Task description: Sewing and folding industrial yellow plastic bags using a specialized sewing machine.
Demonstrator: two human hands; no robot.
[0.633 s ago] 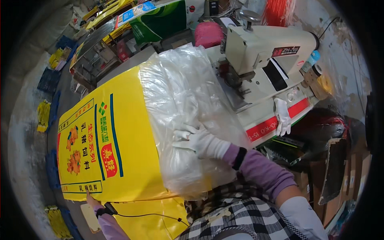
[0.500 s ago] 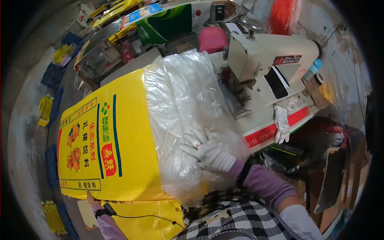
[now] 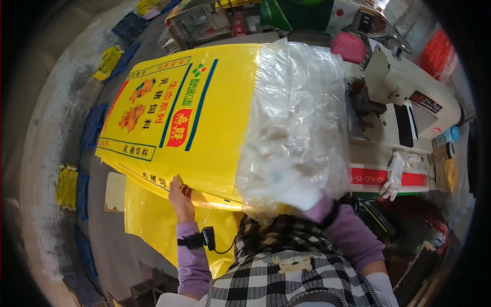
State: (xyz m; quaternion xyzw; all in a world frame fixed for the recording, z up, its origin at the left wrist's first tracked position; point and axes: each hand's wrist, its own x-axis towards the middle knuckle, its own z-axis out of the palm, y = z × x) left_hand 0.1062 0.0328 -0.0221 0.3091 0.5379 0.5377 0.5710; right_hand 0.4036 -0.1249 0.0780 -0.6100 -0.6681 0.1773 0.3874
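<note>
A large yellow printed sack (image 3: 225, 112) lies across the table, with a crumpled clear plastic liner (image 3: 302, 97) sticking out of its right end. At the sack's near edge is my bare left hand (image 3: 181, 200), closed on the edge with the thumb on top; some of its fingers are hidden underneath. My right hand (image 3: 289, 179), in a white glove, is over the near part of the liner. Motion smears its fingers, so their pose is unclear. Below the near edge, another yellow sheet or sack (image 3: 153, 210) hangs down, partly covered.
A pale industrial sewing machine (image 3: 434, 110) stands right of the liner, with a loose white glove (image 3: 393, 176) on its front edge. Behind the liner sits a pink thread cone (image 3: 349, 47); red strands (image 3: 440, 53) hang farther right. Yellow bundles (image 3: 67, 187) and blue pallets (image 3: 93, 125) lie left.
The view has shifted, so the sack and machine appear farther right and higher. My left hand has moved rightward along the sack's near edge, which is now lifted. My right hand has become blurred.
</note>
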